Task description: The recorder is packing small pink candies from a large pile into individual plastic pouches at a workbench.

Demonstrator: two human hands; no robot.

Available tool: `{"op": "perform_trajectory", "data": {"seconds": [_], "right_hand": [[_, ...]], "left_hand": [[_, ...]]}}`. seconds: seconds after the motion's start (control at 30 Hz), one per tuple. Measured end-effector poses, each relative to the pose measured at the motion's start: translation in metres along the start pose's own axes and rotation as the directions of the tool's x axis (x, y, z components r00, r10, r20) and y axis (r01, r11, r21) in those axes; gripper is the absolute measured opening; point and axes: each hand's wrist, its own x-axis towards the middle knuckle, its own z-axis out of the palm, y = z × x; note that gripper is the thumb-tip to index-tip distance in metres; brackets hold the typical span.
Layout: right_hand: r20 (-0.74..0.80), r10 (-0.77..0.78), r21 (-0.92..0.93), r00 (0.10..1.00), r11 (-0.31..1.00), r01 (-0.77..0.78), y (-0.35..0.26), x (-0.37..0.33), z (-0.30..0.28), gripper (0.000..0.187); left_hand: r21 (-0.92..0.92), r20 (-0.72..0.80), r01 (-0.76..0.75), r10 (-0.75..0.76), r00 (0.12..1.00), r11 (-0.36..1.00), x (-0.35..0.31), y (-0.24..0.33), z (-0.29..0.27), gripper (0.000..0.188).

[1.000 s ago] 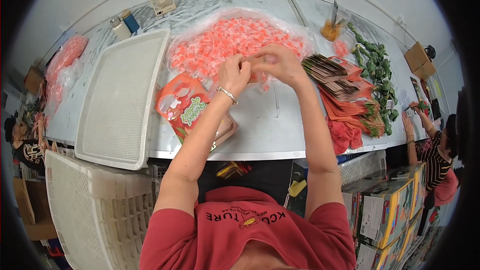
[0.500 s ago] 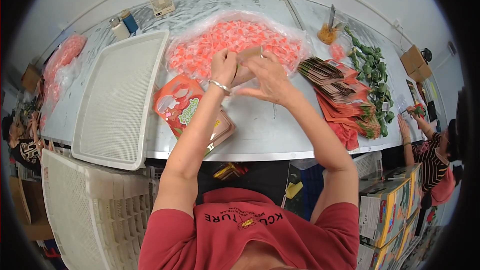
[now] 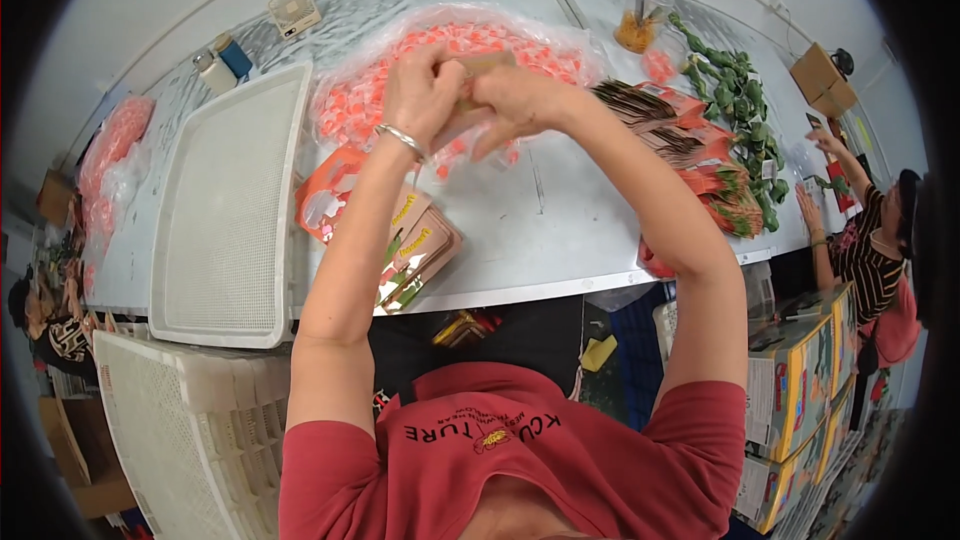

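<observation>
Over the near edge of a heap of small pink-and-white wrapped pieces (image 3: 350,105), both my hands are close together on a small brownish pouch (image 3: 488,63). The fingers of my left hand (image 3: 420,95), with a bangle at the wrist, are closed on the pouch's left side. My right hand (image 3: 525,100) is bent over its right side, fingers closed and slightly blurred; they hide much of the pouch. Beneath my left forearm lie a red pouch (image 3: 322,195) and several brown pouches (image 3: 428,245). Right of my hands are fanned stacks of red-and-brown pouches (image 3: 690,140).
A white mesh tray (image 3: 230,210) lies at left, above stacked white crates (image 3: 190,400). Green leafy strands (image 3: 740,105) and a jar (image 3: 636,33) stand at right. A fan (image 3: 293,10) and two bottles (image 3: 225,62) are behind. A co-worker (image 3: 865,250) works at far right.
Both hands have lifted away from me with the pouch, and the left has shifted left. The right hand's spread fingers have closed in over the pouch. The view has tilted a little.
</observation>
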Motion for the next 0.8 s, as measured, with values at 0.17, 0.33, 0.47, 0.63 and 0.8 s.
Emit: {"op": "perform_trajectory", "data": {"seconds": [0.17,0.33,0.47,0.63,0.8], "right_hand": [[-0.360,0.035,0.176,0.932,0.984,0.031,0.003,0.021,-0.013,0.033],[-0.675,0.173,0.336,0.717,0.938,0.090,-0.014,-0.004,0.004,0.020],[-0.199,0.704,0.605,0.682,0.636,-0.479,0.017,-0.058,0.061,0.021],[-0.430,0.604,0.242,0.671,0.793,-0.558,0.000,-0.039,0.222,0.023],[-0.351,0.832,0.926,0.430,0.378,0.026,-0.005,-0.042,0.159,0.015]], "left_hand": [[-0.333,0.070,0.205,-0.192,0.979,0.921,0.004,-0.039,0.000,0.020],[-0.241,-0.179,0.115,-0.161,0.970,0.964,-0.003,-0.099,0.007,0.021],[-0.536,-0.140,0.156,-0.270,0.953,0.830,-0.013,-0.050,-0.008,0.018],[-0.383,-0.005,0.086,-0.096,0.995,0.920,-0.028,-0.018,-0.002,0.022],[-0.437,-0.010,0.077,-0.090,0.996,0.896,-0.033,-0.010,-0.016,0.022]]}}
